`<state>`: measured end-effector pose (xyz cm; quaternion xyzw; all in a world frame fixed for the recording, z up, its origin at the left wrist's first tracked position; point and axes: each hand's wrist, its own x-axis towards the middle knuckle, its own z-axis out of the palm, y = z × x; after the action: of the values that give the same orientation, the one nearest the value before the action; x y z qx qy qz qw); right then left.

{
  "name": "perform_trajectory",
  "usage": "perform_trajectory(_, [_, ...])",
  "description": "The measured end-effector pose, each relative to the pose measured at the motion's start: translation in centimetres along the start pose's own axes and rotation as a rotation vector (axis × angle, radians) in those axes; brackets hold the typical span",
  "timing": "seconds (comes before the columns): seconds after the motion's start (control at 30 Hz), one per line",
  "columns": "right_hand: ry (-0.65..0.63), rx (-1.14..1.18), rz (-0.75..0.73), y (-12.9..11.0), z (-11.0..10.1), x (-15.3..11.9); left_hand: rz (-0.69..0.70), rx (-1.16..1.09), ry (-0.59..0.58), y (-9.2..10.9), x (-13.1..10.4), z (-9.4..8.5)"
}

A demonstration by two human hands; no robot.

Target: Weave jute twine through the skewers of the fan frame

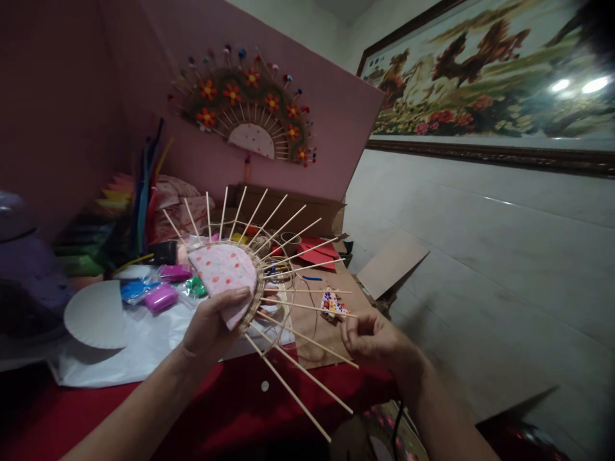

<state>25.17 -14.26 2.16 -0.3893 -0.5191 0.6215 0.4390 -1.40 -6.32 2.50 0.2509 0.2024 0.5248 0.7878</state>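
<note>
A fan-shaped piece has a pink half-round centre point(223, 266) with red dots, a rim of woven twine and several thin wooden sticks spreading outward. My left hand point(214, 323) grips its lower part, thumb on the pink face and the other fingers hidden behind. Out at the right, my right hand point(369, 336) has its fingers pinched together at the tip of one stick. Whether something finer, such as twine, is between those fingers is too small to tell. A thin loop of twine hangs around the sticks near the rim.
Coloured clay packets point(161, 298) and a white half disc point(95, 315) lie at the left. Behind are red paper point(319, 253), cardboard point(394, 262) and a small flowered piece point(331, 304). A finished flowered fan point(250, 96) hangs on the pink board.
</note>
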Motion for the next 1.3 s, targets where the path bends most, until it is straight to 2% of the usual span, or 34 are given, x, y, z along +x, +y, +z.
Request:
perform_trajectory(0.1, [0.21,0.076,-0.078,-0.9,1.0,1.3,0.006,0.002,0.007,0.0,-0.1,0.2])
perform_trajectory(0.17, [0.299,0.102,-0.094,-1.3,1.6,2.2,0.005,0.005,0.012,0.0,-0.1,0.3])
perform_trajectory(0.43, [0.363,-0.019,-0.215,-0.9,2.4,4.1,-0.028,0.032,-0.018,-0.2,-0.2,0.2])
perform_trajectory(0.6, [0.604,-0.139,-0.5,-3.0,1.5,3.3,-0.034,0.046,-0.023,-0.2,-0.3,0.3])
perform_trajectory(0.7, [0.701,-0.257,-0.58,-4.6,1.2,2.7,-0.043,0.045,-0.034,-0.2,-0.3,0.4])
perform_trajectory(0.8, [0.672,-0.372,-0.578,-5.4,2.2,2.4,-0.069,0.048,-0.052,-0.2,-0.4,0.4])
perform_trajectory(0.97, [0.499,-0.477,-0.584,-5.9,5.2,2.5,-0.111,0.083,-0.099,-0.5,-0.4,0.3])
perform_trajectory(1.17, [0.356,-0.779,-0.508,-6.9,7.5,2.1,-0.086,0.07,-0.083,-0.7,-0.2,0.1])
perform_trajectory(1.23, [0.303,-0.832,-0.472,-7.4,8.1,1.3,-0.064,0.064,-0.062,-0.6,-0.2,0.2])
perform_trajectory(1.3, [0.303,-0.831,-0.455,-7.6,8.4,0.0,-0.031,0.055,-0.011,-0.4,-0.3,0.4])
